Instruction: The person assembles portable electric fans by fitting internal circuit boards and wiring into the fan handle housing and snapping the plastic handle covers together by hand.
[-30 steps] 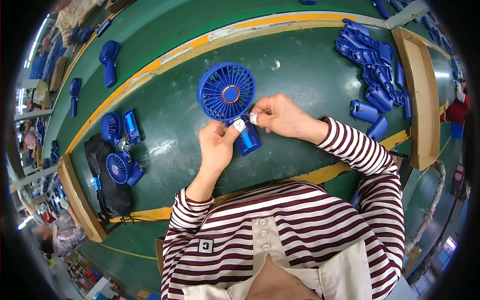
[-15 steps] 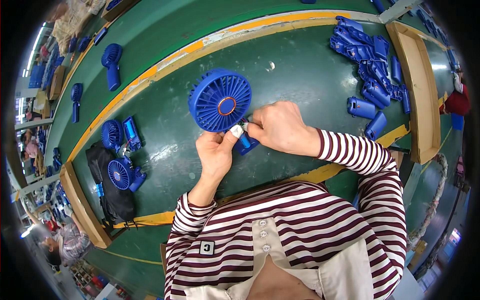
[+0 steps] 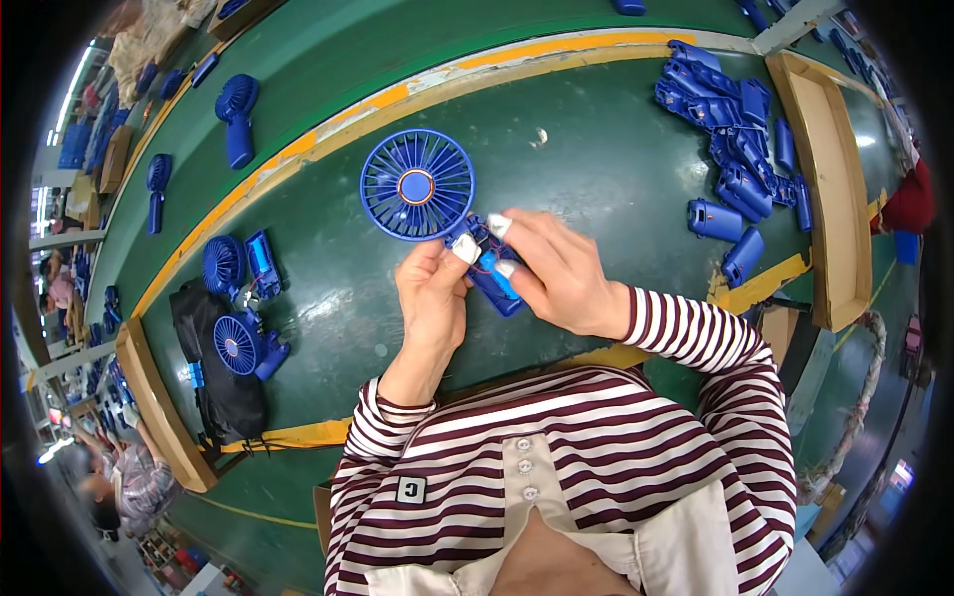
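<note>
A blue handheld fan [image 3: 417,186] with a round grille is in front of me, its handle opened. Inside the handle lie a light-blue battery cell [image 3: 499,276] and thin wires. My left hand [image 3: 434,290] is closed round the neck of the fan, its white-covered thumb pressing at the top of the handle. At the handle's right side, my right hand [image 3: 562,274] grips with thumb and forefinger apart, the fingertips wrapped in white. Its other fingers are partly hidden.
At the right lies a pile of blue handle shells [image 3: 740,139] beside a cardboard tray [image 3: 825,189]. On the left, unfinished fans [image 3: 237,343] sit near a black bag [image 3: 214,372]. Beyond the yellow-edged rail, finished-looking fans [image 3: 237,119] lie on a green belt [image 3: 328,70].
The fan has turned its grille up toward me and shifted slightly left, showing the open handle. My right hand's pinch has opened out, and its fingers have moved onto the handle. Fans on the belt have shifted.
</note>
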A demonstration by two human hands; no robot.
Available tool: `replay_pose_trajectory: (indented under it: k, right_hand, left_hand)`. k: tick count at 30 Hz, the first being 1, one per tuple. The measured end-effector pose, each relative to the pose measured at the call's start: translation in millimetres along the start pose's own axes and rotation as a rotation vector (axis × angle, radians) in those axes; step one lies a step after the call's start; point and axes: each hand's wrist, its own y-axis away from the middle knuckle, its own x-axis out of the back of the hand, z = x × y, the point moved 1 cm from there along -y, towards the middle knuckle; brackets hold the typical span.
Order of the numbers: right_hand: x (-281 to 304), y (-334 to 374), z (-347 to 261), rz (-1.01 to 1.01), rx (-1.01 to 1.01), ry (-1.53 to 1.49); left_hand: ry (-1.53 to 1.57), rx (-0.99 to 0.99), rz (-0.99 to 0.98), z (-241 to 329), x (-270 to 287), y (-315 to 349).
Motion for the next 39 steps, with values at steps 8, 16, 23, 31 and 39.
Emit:
replay_pose_trajectory:
  k: [8, 16, 23, 31, 39]
  right_hand:
    - [7.7, 15.8, 2.6, -0.067, 0.097, -0.022]
    - [28.3, 8.7, 6.9, -0.448, 0.403, 0.229]
    - [38.8, 15.2, 2.4, -0.456, 0.273, 0.192]
    - [35.0, 35.0, -11.2, -0.377, 0.130, 0.238]
    - [136.2, 57.6, 38.6, -0.452, -0.312, 0.960]
  left_hand:
    - [0.052, 0.086, -0.077, 7.8, -5.2, -1.5]
    - [-0.030, 0.180, -0.172, 6.6, -4.1, -2.2]
    - [-0.044, 0.201, -0.219, 1.4, -14.7, -2.7]
    - [-0.106, 0.236, -0.162, -10.0, -19.2, 3.1]
    - [-0.118, 0.339, -0.122, 5.1, 1.4, -7.8]
